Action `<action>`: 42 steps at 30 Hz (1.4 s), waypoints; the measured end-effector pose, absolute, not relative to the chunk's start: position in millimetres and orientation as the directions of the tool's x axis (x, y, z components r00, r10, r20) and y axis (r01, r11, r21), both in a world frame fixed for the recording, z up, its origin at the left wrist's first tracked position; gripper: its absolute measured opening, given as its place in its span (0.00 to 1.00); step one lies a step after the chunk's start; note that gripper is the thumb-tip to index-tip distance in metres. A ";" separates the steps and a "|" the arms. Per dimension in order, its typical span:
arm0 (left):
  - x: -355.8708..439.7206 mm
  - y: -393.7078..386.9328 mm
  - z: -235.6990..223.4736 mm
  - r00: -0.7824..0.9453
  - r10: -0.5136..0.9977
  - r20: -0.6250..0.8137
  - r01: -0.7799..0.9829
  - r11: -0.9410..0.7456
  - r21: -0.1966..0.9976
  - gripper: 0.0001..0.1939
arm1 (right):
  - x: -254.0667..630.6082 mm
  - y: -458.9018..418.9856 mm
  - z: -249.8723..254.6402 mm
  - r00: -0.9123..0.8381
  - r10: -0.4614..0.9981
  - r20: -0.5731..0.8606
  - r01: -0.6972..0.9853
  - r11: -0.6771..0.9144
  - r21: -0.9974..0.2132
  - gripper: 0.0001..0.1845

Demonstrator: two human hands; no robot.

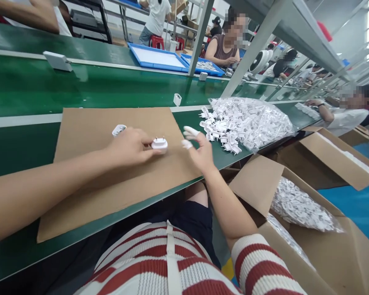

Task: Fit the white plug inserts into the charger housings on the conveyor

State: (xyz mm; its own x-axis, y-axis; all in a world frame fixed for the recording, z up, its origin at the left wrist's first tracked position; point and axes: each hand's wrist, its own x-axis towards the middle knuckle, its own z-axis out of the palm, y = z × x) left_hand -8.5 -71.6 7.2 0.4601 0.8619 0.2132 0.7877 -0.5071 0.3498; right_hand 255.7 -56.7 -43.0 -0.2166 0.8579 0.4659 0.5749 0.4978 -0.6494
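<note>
My left hand (133, 146) pinches a white plug adapter (159, 145) by its side, its two metal pins pointing up, above the brown cardboard sheet (89, 184). Just behind that hand, a white plug housing (119, 130) lies on the cardboard. My right hand (199, 150) is held over the sheet's right edge with fingers apart and nothing between them; white covers wrap two of its fingertips. Beyond it, loose white plug parts (217, 127) spill from a clear plastic bag (258, 123) on the green bench.
A single white housing (177, 99) stands on the green belt (110, 88), with a white block (58, 61) farther left. Blue trays (158, 57) sit across the belt. Open cartons (258, 184) with bagged parts stand at lower right. Metal posts (249, 53) rise beyond the bench; several people sit nearby.
</note>
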 end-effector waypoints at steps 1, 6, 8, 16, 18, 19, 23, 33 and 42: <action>-14.6 -64.6 13.3 0.384 0.889 0.248 0.806 -0.454 0.379 0.22 | 268.8 -51.0 -45.3 -0.119 0.886 0.449 0.716 0.390 -0.579 0.23; -69.4 -7.5 35.2 -0.161 0.953 0.255 0.856 0.006 0.517 0.23 | 314.3 -34.4 -58.5 0.054 0.942 0.333 0.917 0.085 -0.390 0.17; -97.6 18.5 35.7 -0.268 0.943 0.196 0.850 0.136 0.509 0.24 | 318.8 -33.7 -62.1 0.051 0.941 0.335 0.918 0.088 -0.388 0.15; -150.1 73.4 20.0 -0.410 0.911 -0.034 0.789 0.373 0.488 0.43 | 315.9 -44.5 -63.9 0.016 0.928 0.371 0.787 0.218 -0.578 0.16; -145.4 68.2 22.9 -0.383 0.922 0.055 0.835 0.321 0.446 0.57 | 308.9 -50.6 -60.9 0.052 0.943 0.329 0.640 0.222 -0.736 0.22; -142.2 63.0 25.6 -0.328 0.932 0.154 0.879 0.241 0.412 0.61 | 304.3 -54.0 -58.6 0.068 0.955 0.290 0.512 0.216 -0.832 0.26; -130.5 34.5 36.8 0.023 0.943 0.331 0.935 -0.137 0.326 0.42 | 283.1 -66.5 -44.5 0.000 0.990 0.138 -0.014 0.138 -0.990 0.36; -100.0 -27.0 34.5 0.514 0.827 -0.230 0.820 -0.394 0.415 0.31 | 252.3 -85.0 -27.8 -0.238 0.969 0.067 -0.001 0.068 -0.998 0.25; -84.7 -53.2 21.8 0.333 0.923 -0.192 0.838 -0.196 0.510 0.29 | 240.2 -97.7 -28.8 -0.253 0.949 0.189 0.152 0.232 -0.961 0.16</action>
